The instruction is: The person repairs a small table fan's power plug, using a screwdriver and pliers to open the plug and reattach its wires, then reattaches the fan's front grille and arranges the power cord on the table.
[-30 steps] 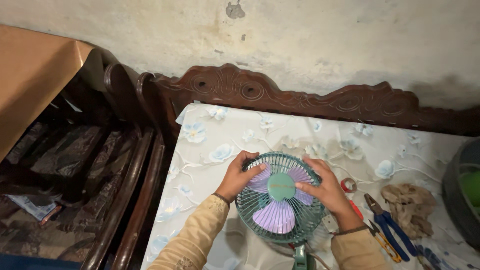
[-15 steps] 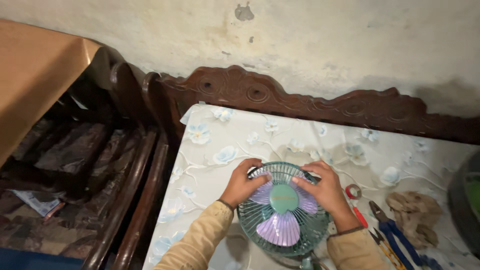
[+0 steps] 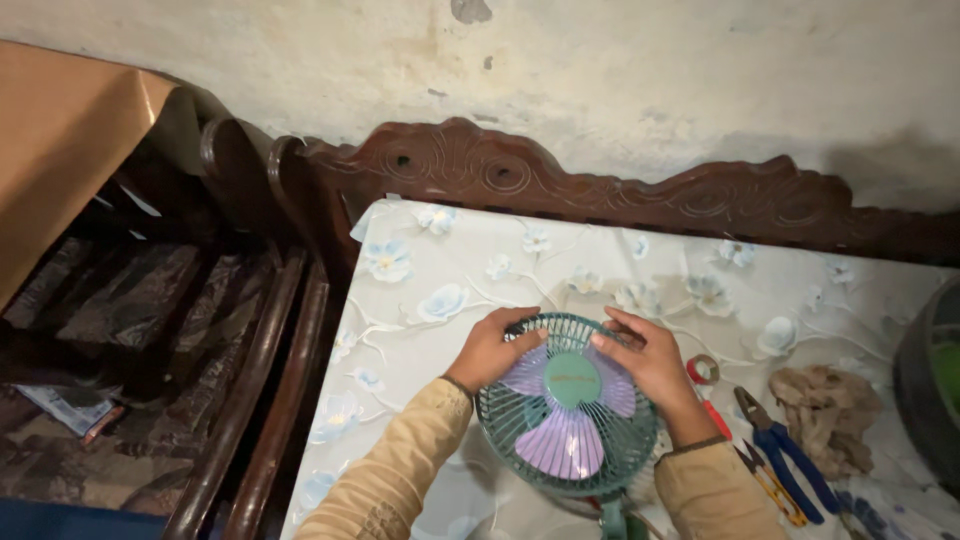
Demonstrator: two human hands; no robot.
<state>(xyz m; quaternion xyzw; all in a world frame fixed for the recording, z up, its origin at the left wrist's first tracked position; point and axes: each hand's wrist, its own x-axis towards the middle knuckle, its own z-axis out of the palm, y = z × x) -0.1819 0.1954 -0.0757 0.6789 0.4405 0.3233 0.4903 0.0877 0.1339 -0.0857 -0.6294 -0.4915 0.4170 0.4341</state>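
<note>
Nearest you, at the near edge of the flower-patterned sheet [image 3: 560, 250] that carries everything, stands a small green fan [image 3: 568, 415] with lilac blades behind its wire guard. Your left hand [image 3: 490, 350] curls closed over the guard's upper left rim, and your right hand [image 3: 650, 362] lies across the upper right, fingers spread and pressed on the wires. Just right of the fan, toward the sheet's right side, lie a red-handled tool [image 3: 712, 412], blue-handled pliers [image 3: 785, 450] and a crumpled brown rag [image 3: 825, 415], with a small roll of tape [image 3: 703, 370] close to your right wrist. At the far right edge a dark round tub [image 3: 925, 390] is cut off by the frame; something green shows inside, though you cannot tell what. Beyond the fan the sheet runs bare up to the carved wooden headboard [image 3: 600, 190]. Past the sheet's left edge stands a dark wooden chair [image 3: 180, 320].
</note>
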